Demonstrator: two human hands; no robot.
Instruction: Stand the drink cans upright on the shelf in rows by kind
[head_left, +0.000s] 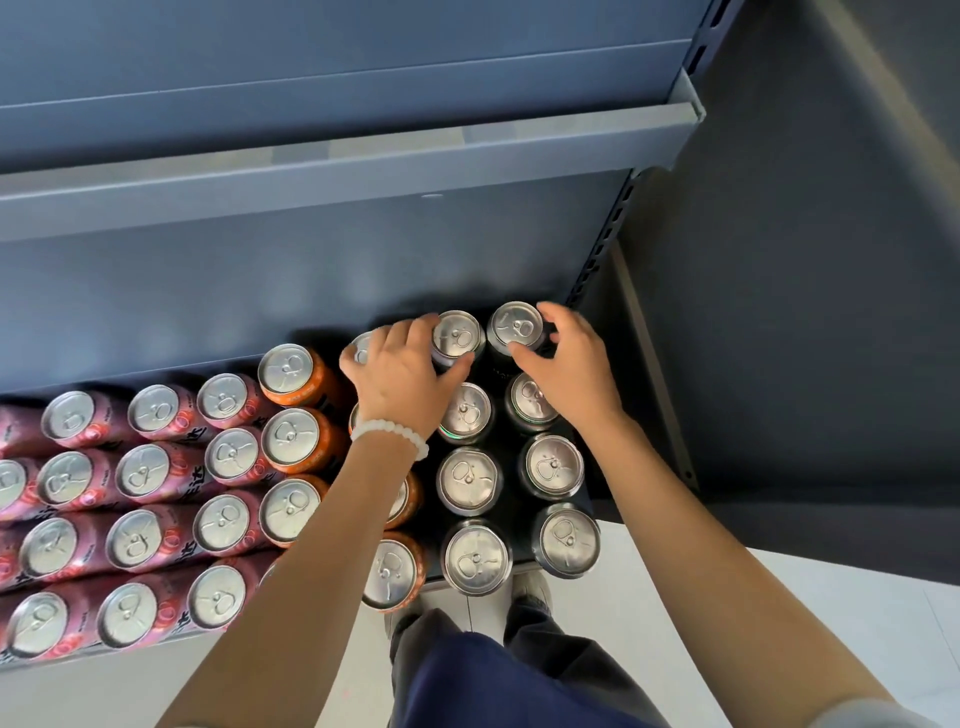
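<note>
Pink cans (156, 499), orange cans (291, 441) and black cans (470, 480) are standing upright in rows on the shelf (156, 322); the left hand (397, 376) and right hand (569, 364) are curling fingers round the two rearmost black cans, so stocking is looking nearly finished.

Pink cans (156, 470), orange cans (291, 439), black cans (550, 467), grey shelf (311, 291).

Soft, even light is falling from above; my hands (400, 374) are casting dim shadows behind the cans, lids (475, 556) are glinting, and the frame's edges are bending and blurring.
</note>
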